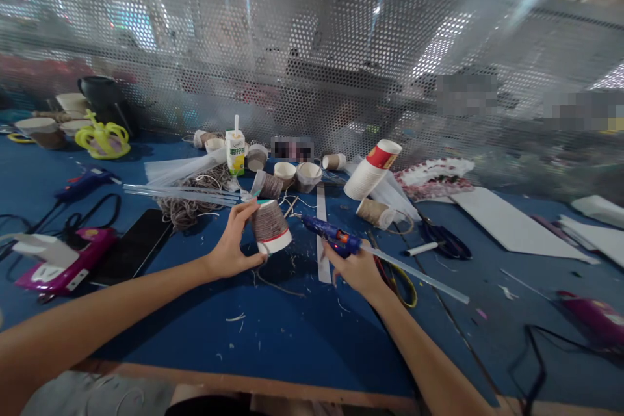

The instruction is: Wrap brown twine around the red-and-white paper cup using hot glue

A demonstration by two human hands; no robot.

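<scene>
My left hand (240,244) grips a paper cup (271,226) by its two ends, thumb below and fingers on top. Grey-brown yarn is wound around most of the cup, leaving a white band and a red line at its lower end. A loose strand of yarn (277,287) trails from it onto the table. In my right hand (355,266) is a blue hot glue gun (331,233), its nozzle pointing left toward the cup but apart from it. A long clear glue stick (414,273) sticks out of the gun's back end.
Behind the cup lie a yarn heap (195,198), several wrapped cups and a drink carton (235,153). A stack of paper cups (373,170) leans at the back right. Scissors (446,239) and a white marker (422,249) lie right; a phone (134,247) and purple power strip (68,266) left.
</scene>
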